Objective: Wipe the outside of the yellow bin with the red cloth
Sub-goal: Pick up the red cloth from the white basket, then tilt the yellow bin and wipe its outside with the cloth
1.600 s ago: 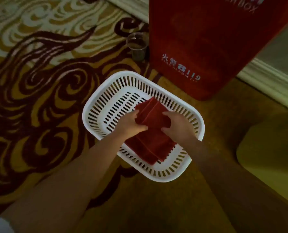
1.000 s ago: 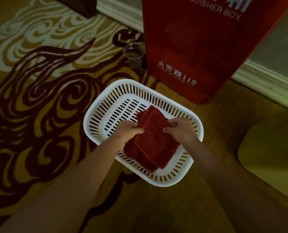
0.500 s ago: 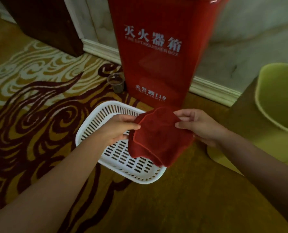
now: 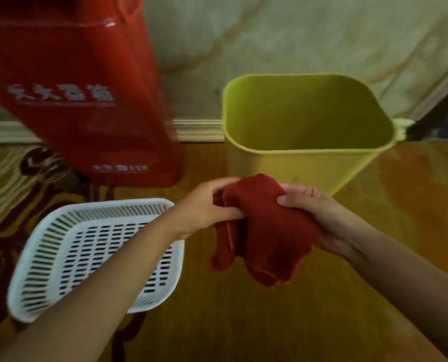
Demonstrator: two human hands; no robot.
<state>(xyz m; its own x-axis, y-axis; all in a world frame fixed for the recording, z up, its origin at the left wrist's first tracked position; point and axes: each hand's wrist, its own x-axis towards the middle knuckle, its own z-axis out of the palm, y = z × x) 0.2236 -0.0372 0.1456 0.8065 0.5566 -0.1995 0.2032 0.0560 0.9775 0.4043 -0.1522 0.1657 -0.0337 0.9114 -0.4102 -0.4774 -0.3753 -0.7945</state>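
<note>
I have the red cloth (image 4: 267,231) held up between both hands, off the floor and just in front of the yellow bin (image 4: 296,163), not yet touching its wall as far as I can tell. My left hand (image 4: 204,207) has its fingers (image 4: 230,211) closed on the cloth's left edge, thumb across the front; my right hand (image 4: 314,210) cups the other side from behind, thumb pressed onto the fabric, so both are clamped on the cloth. I judge that I hold it this way to bunch it into a pad that one palm can press flat against plastic, since the lower corners hang loose and would drag otherwise. The bin stands upright and open on the carpet against the skirting board (image 4: 199,130), its near wall facing me and free to reach. To its left a tall red fire extinguisher box (image 4: 81,100) stands close, so that side leaves little room for a hand; the back wall sits near the marble wall (image 4: 269,35), so I expect I must turn the bin to reach it. The white slotted basket (image 4: 35,270) lies under my left forearm, well clear of the work.
</note>
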